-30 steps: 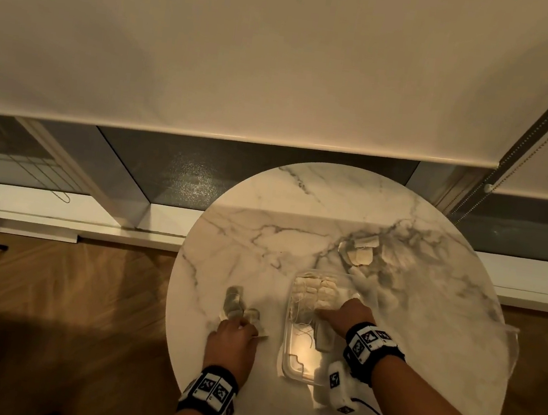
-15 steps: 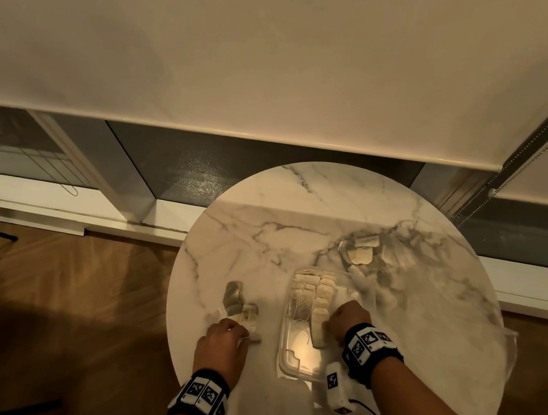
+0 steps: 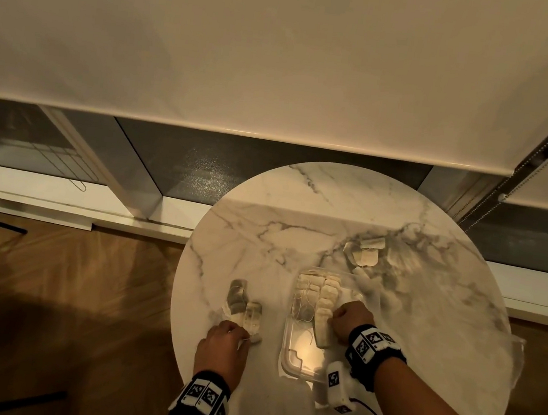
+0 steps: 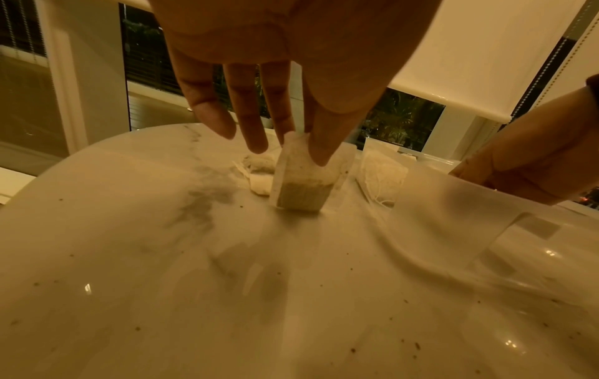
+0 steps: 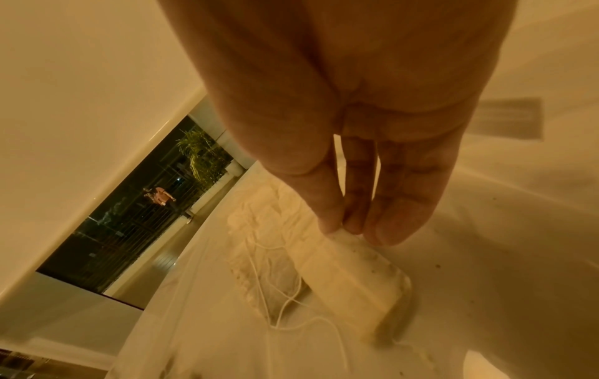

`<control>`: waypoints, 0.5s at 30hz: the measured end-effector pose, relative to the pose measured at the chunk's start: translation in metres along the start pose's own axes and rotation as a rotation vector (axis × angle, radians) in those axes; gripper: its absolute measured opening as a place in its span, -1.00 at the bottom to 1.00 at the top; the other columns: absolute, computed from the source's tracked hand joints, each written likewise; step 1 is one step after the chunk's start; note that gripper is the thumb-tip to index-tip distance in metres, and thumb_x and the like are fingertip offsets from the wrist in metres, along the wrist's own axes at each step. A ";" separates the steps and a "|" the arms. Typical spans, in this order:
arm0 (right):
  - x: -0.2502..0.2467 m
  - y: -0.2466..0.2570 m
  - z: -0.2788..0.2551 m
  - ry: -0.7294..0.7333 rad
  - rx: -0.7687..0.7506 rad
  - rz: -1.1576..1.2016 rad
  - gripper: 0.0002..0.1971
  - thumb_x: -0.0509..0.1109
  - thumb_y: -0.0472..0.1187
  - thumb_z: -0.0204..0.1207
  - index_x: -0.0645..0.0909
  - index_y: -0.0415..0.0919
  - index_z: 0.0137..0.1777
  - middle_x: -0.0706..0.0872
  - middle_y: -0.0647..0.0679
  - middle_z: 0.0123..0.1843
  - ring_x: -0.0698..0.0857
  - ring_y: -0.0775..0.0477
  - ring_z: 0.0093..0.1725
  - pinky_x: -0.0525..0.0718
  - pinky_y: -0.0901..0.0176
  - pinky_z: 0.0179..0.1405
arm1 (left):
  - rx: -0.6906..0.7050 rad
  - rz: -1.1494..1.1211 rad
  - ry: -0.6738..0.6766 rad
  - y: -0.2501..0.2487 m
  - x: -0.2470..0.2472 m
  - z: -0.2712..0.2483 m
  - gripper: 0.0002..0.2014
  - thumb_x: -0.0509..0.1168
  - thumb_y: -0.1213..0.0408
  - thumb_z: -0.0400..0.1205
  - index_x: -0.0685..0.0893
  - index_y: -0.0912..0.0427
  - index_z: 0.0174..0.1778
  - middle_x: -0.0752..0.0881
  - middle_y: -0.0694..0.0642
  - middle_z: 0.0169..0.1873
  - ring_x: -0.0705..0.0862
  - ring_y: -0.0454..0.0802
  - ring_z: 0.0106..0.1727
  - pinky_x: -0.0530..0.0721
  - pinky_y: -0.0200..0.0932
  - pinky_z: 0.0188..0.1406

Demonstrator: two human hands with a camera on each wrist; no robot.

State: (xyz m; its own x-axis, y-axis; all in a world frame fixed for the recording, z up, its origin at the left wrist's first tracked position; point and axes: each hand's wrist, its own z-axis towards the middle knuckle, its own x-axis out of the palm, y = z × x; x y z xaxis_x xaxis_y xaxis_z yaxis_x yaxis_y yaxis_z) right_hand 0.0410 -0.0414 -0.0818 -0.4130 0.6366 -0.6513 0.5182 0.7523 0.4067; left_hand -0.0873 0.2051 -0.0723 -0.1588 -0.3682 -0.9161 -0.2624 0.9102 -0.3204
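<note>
Person wearing black fabric wristband with white square black-patterned marker tiles (image 3: 204, 395) just behind left hand (image 3: 222, 349); tiles sitting side by side, wrapping round band. Second, matching black marker-tiled wristband (image 3: 374, 349) sitting just behind right hand (image 3: 348, 321). Hanging off right band at 7 o'clock: small white boxy plastic module (image 3: 338, 386), showing one black-and-white marker on upper face. Trailing from module toward 4 o'clock: thin black cable (image 3: 373, 414). Both forearms and hands going bare.
</note>
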 end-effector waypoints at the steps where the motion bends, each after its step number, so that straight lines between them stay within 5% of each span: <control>1: -0.001 0.001 0.000 0.005 0.009 -0.005 -0.75 0.34 -0.12 0.64 0.74 -0.24 0.15 0.78 -0.18 0.13 0.75 -0.16 0.14 0.70 0.11 0.19 | 0.001 -0.004 0.000 0.000 0.000 0.000 -0.77 0.21 -0.04 0.67 0.71 -0.15 0.15 0.62 -0.14 0.20 0.56 -0.08 0.22 0.59 -0.13 0.12; 11: 0.001 -0.004 0.006 -0.019 0.050 0.044 -0.86 0.52 -0.08 0.43 0.80 -0.10 -0.07 0.81 -0.09 -0.03 0.76 -0.10 -0.01 0.71 0.21 0.02 | 0.022 -0.022 -0.019 -0.003 -0.003 0.008 -0.78 0.22 -0.04 0.67 0.72 -0.12 0.10 0.64 -0.13 0.16 0.58 -0.07 0.18 0.60 -0.12 0.09; 15: 0.003 -0.005 0.005 0.041 0.078 0.098 -0.75 0.61 -0.06 0.21 0.70 -0.05 -0.13 0.78 -0.06 -0.13 0.78 -0.09 -0.11 0.81 0.01 0.02 | 0.035 -0.007 -0.016 -0.004 -0.003 0.009 -0.77 0.22 -0.05 0.67 0.72 -0.11 0.10 0.64 -0.12 0.16 0.59 -0.06 0.19 0.62 -0.10 0.08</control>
State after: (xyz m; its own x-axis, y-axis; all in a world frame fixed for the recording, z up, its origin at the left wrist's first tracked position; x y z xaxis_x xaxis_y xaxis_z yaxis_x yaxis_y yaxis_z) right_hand 0.0409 -0.0439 -0.0889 -0.3868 0.7143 -0.5832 0.6137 0.6714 0.4154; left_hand -0.0769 0.2041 -0.0702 -0.1418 -0.3719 -0.9174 -0.2301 0.9137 -0.3349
